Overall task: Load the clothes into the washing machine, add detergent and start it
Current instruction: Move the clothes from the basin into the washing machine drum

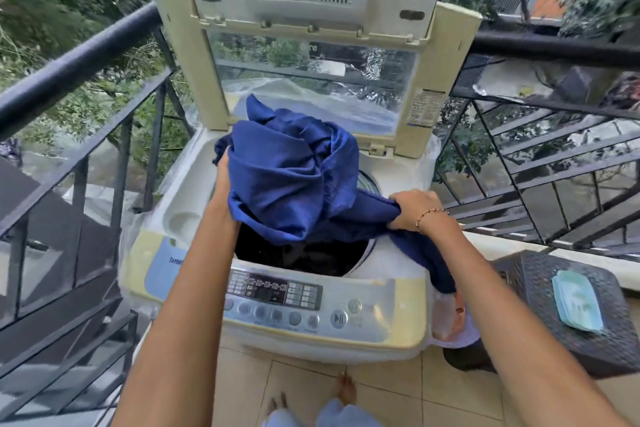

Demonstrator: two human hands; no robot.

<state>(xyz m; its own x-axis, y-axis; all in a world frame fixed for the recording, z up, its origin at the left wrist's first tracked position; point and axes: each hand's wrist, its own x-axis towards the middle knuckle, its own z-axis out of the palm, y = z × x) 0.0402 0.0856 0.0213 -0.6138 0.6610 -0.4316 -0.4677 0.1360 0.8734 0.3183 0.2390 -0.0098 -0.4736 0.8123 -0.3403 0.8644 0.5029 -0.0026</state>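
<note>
A cream top-loading washing machine point(405, 333) stands in front of me with its lid point(311, 10) raised upright. A bundled blue cloth point(291, 170) hangs over the drum opening point(301, 256), where dark clothes lie inside. My left hand point(225, 180) grips the blue cloth's left side. Over the machine's right rim, my right hand point(414, 208), with a bead bracelet on the wrist, holds a trailing part of the same cloth. One end of the cloth droops over the machine's right edge. The control panel point(277, 295) faces me at the front.
A black railing point(76, 59) runs behind and to both sides of the machine. A dark woven basket point(554, 343) stands at the right with a pale green packet point(576, 302) on its lid. Pale clothes point(448, 319) bulge between machine and basket. My bare feet are on tiled floor point(311, 388).
</note>
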